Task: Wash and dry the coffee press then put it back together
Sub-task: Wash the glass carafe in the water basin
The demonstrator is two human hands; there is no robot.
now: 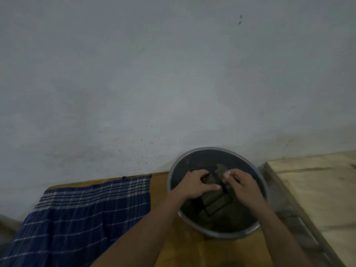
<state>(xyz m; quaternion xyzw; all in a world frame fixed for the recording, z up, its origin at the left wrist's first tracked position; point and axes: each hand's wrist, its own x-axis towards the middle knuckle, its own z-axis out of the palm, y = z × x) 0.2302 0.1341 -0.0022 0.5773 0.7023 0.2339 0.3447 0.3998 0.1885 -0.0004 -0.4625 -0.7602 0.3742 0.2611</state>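
Inside the basin (pixel 174 170), both hands around the coffee press (pixel 213 201), rim-bounded.

A plain domestic room is indicated, not a fitted kitchen. Washing is done in a round basin (pixel 217 233) of water set on a wooden table (pixel 159 181) against a bare, scuffed grey wall (pixel 154 74). A blue checked cloth (pixel 81 214) is spread alongside.

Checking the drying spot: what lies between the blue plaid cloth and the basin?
In the head view, only a bare strip of wooden tabletop separates the plaid cloth from the basin; nearer the camera, the left forearm crosses it.
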